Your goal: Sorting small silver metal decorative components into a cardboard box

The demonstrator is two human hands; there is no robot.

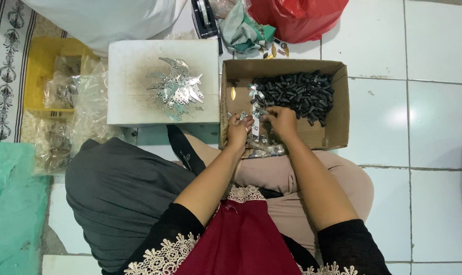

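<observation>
Left hand (238,130) grip closed on small metal piece (242,116); right hand (281,122) grip curled, contents unclear. Both inside cardboard box (338,109) on floor, beside black parts heap (294,94). Metal blades (177,87) on white block (134,76).

A small flat silvery metal piece (255,125) stands roughly upright just above the frame's centre, pinched between both hands inside an open cardboard box (338,102). Behind it, toward the box's upper right, lies a heap of small black tube-like parts (297,94).
</observation>
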